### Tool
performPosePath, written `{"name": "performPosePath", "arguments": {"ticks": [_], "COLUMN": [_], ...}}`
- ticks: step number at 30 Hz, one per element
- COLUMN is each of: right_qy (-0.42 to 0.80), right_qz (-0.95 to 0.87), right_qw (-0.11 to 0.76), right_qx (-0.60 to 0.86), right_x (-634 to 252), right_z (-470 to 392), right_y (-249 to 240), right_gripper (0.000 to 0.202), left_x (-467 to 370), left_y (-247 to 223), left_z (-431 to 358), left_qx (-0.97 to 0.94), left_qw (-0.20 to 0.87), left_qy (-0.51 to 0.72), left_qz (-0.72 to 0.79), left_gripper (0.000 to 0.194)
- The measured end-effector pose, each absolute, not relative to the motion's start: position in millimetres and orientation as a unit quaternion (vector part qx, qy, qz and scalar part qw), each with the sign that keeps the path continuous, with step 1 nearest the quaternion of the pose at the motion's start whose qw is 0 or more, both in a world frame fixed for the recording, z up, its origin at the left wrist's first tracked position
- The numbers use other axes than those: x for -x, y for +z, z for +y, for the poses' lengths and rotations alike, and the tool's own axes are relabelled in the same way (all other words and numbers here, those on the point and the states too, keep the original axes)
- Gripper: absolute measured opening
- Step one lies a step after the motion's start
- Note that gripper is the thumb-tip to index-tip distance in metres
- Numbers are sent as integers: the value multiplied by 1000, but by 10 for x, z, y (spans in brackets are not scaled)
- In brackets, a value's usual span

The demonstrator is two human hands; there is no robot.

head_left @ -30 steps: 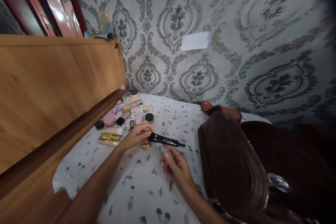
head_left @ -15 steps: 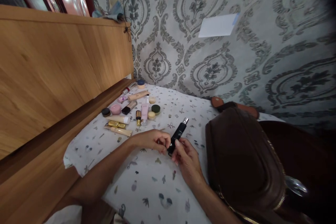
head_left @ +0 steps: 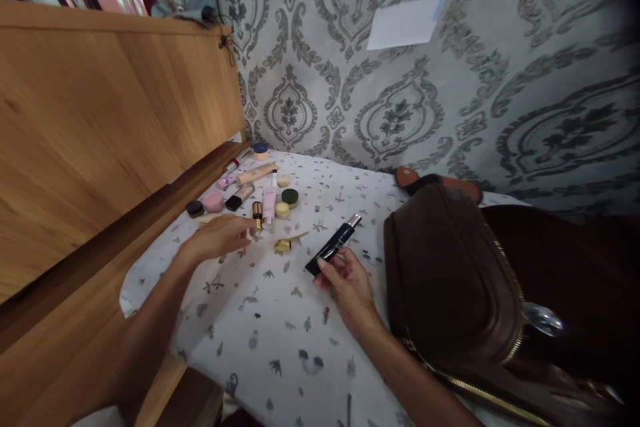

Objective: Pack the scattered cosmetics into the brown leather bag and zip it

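Observation:
My right hand is closed around the lower part of a slim black cosmetic tube with a silver end, tilted up to the right. My left hand hovers over the near side of the cosmetics, its fingers loosely bent and apart, with nothing visible in them. It hides most of a pale tube there. Just past its fingertips stands a black-and-gold bottle, beside a pink tube. Between my hands, a gold cap with a thin wand lies on the patterned cloth.
A dark brown leather bag with a gold zip stands at the right. Farther back are a green-lidded jar, a pink jar and a blue-lidded jar. A wooden panel borders the left, a patterned wall the back.
My left hand has moved left, away from the black tube and over the cosmetics, leaving the gold cap with the wand uncovered. My right hand still holds the black tube.

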State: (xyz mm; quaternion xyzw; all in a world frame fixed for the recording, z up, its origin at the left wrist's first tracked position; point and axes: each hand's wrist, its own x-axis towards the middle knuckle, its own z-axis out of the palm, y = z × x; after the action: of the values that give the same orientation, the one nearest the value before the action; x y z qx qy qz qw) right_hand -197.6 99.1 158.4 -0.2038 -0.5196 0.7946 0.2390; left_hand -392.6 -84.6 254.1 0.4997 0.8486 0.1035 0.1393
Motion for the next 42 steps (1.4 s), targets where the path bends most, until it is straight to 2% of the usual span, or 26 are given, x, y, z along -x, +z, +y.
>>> {"name": "performPosePath", "arguments": {"ticks": [2, 5, 10, 15, 22, 28, 35, 39, 42], "right_qy": [791, 788, 784, 782, 779, 783, 778, 779, 779], "right_qz": [-525, -533, -546, -552, -556, -550, -557, -559, -561], "right_qw": [240, 233, 220, 214, 204, 202, 202, 203, 197], "right_qx": [201, 201, 199, 196, 207, 210, 205, 200, 200], "right_x": [1977, 1979, 1982, 1969, 1964, 1972, 1962, 1960, 1961], "right_z": [988, 981, 980, 978, 986, 990, 985, 982, 984], "right_y": [1585, 1591, 1596, 1608, 1604, 1604, 1602, 1606, 1619], "right_gripper": [56, 58, 61, 59, 62, 63, 60, 58, 59], "left_x": [3919, 3847, 3729, 3615, 3519, 4009, 4364, 4474, 4534], "left_y": [2504, 2358, 2219, 2187, 2062, 2081, 1955, 2010, 2085], "left_z": [-1062, -1239, -1139, -876, -556, -787, -892, -849, -872], "left_qx": [-478, -455, -424, -472, -514, -383, -412, -472, -494], "left_qw": [90, 45, -2, 0, -12, -113, -48, 23, 64], "left_qy": [25, -24, -83, -32, 215, 99, 142, 137, 125], "left_qz": [874, 889, 902, 881, 831, 911, 899, 871, 858], "left_gripper": [24, 41, 30, 21, 21, 27, 33, 32, 38]}}
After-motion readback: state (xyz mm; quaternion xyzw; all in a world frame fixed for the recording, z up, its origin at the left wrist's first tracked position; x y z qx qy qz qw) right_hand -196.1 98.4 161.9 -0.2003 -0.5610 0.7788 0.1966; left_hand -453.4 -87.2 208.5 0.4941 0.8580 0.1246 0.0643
